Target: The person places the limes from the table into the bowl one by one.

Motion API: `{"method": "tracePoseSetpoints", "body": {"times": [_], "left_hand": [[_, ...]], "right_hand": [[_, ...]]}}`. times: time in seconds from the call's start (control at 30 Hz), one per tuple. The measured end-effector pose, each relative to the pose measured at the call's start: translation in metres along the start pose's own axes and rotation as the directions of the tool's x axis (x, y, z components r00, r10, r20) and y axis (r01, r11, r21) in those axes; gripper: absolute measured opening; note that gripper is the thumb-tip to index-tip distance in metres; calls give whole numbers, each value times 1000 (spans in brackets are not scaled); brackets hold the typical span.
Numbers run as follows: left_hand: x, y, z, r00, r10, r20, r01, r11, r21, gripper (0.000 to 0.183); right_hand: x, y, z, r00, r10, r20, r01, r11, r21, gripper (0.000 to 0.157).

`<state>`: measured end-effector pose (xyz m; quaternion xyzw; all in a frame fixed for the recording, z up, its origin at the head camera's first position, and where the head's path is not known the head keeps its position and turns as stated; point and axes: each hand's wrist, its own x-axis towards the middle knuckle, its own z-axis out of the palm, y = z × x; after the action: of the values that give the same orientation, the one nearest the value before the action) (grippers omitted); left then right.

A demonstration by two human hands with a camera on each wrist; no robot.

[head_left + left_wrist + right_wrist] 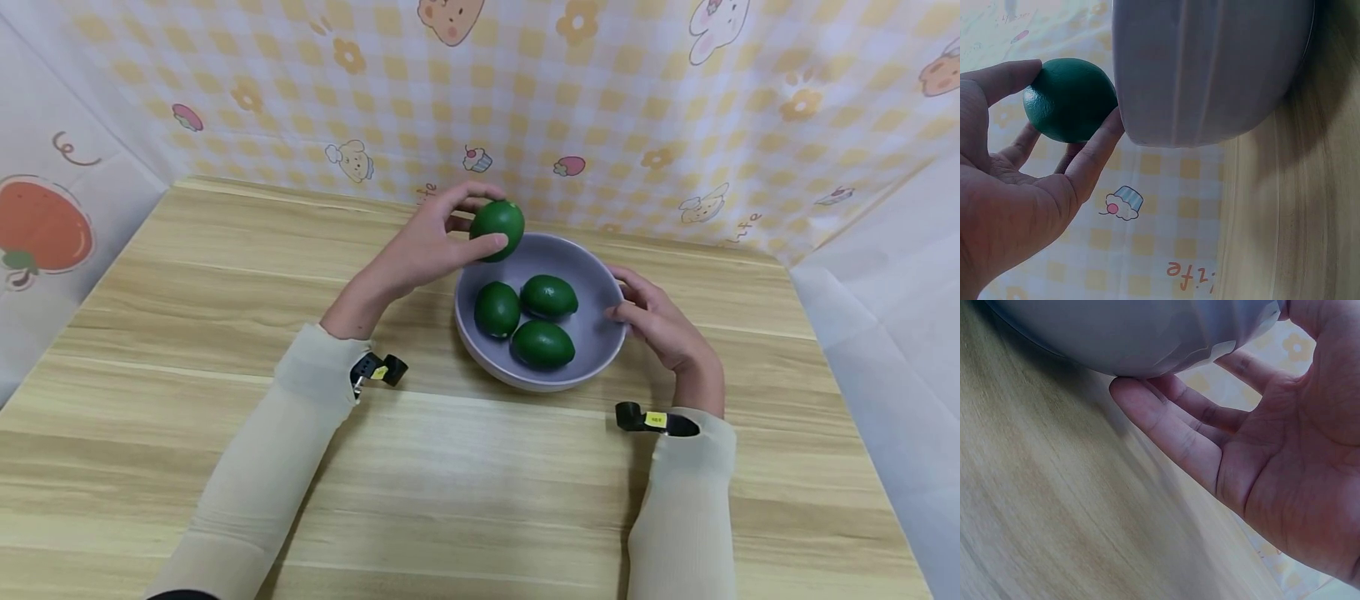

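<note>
My left hand (431, 237) grips a dark green lime (499, 227) between thumb and fingers, over the far left rim of a lavender bowl (596, 287). In the left wrist view, the lime (1067, 100) appears beside the bowl's pale outer wall (1210, 69), one finger right at the rim. Three more limes lie together inside the bowl: one at the left (497, 309), one behind (550, 297), one in front (543, 344). At the bowl's right side, my right hand (660, 321) holds the rim, thumb over the edge and fingers against the outer wall (1147, 337).
The bowl stands on a light wood-grain table (450, 492). Close behind it hangs a yellow checked cloth (525, 108) with cartoon prints. White sheeting borders the table at left (120, 142) and right (885, 317). A small black wrist camera (390, 370) sticks out from the left sleeve.
</note>
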<state>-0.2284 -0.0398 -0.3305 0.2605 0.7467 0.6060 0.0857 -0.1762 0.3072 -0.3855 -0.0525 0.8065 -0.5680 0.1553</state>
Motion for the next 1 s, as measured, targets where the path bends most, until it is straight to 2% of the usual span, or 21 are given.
{"method": "tracePoseSetpoints", "body": {"times": [0.3, 0.53, 0.67, 0.87, 1.0], "left_hand": [[0, 0, 3, 999, 30, 19, -32, 996, 83, 47], [-1, 0, 6, 996, 77, 47, -84, 979, 188, 48], [-2, 0, 8, 996, 73, 49, -82, 970, 227, 49], [-2, 1, 11, 996, 53, 65, -67, 969, 236, 50], [-2, 1, 12, 995, 67, 74, -84, 964, 253, 51]], "right_hand": [[0, 0, 0, 1000, -1, 3, 1, 1000, -1, 59], [1, -1, -1, 1000, -1, 5, 1, 1000, -4, 60], [1, 0, -1, 1000, -8, 5, 8, 1000, -6, 60], [1, 0, -1, 1000, -13, 5, 13, 1000, -5, 60], [1, 1, -1, 1000, -18, 8, 18, 1000, -6, 60]]}}
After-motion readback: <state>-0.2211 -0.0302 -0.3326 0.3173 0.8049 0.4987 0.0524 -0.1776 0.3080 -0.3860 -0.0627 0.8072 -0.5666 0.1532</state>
